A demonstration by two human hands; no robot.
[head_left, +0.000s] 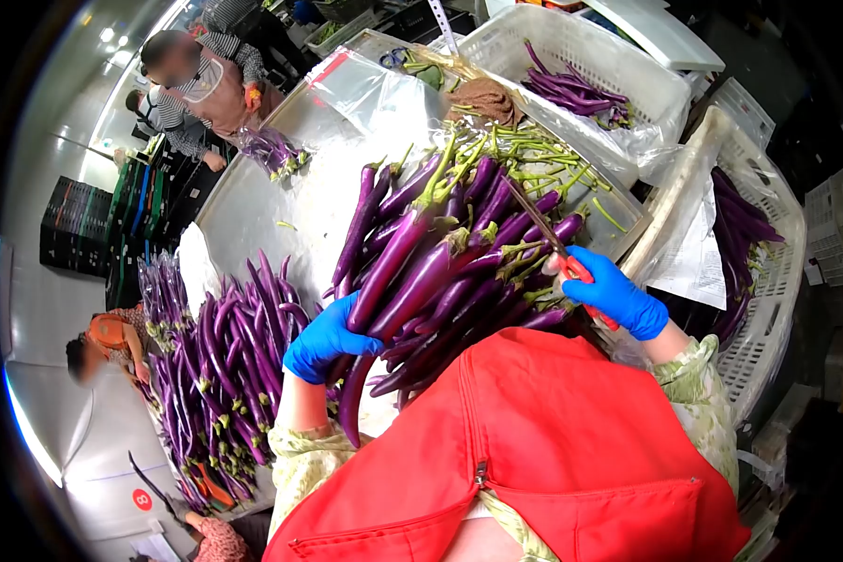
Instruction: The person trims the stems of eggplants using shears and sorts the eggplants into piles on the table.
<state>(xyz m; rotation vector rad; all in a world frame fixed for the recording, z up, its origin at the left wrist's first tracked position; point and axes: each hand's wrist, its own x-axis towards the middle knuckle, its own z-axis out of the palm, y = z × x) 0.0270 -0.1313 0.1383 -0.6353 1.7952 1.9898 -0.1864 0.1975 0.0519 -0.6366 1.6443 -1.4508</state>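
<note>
Long purple eggplants lie heaped on the metal table in front of me, their green stems toward the far side. My left hand, in a blue glove, is wrapped round a few eggplants at the near left of the heap. In my right hand, also gloved in blue, are scissors with red handles, their long blades pointing up and left over the heap. Cut green stems are scattered beyond the eggplants.
A second eggplant pile lies at the left. White crates with eggplants stand at the back right and right. A brown cloth and clear plastic bags lie at the back. Other people stand at the upper left and far left.
</note>
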